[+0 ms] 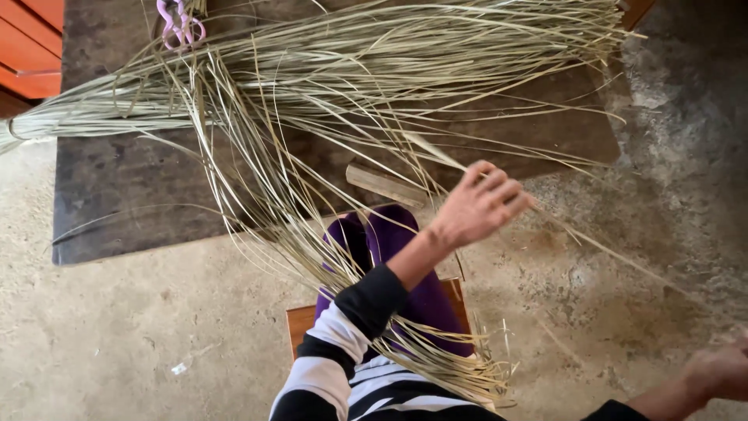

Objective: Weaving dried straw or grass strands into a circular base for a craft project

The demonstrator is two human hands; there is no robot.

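Note:
A big bundle of long pale dried grass strands [351,54] lies across a dark low table [117,195], and many strands spill down over my purple-trousered lap [425,300]. My left hand [478,204], on a black and white striped sleeve, is raised over my knees with its fingers curled around one long strand [592,245]. That strand slants down to the right. My right hand [721,370] is at the lower right edge, blurred, fingers curled; whether it holds the strand is unclear.
A small flat wooden stick [382,185] rests at the table's near edge. A pink looped plastic object [179,23] lies at the table's far left. I sit on a wooden stool [300,320] on a rough concrete floor [117,335]. Orange-red wooden furniture [31,47] stands top left.

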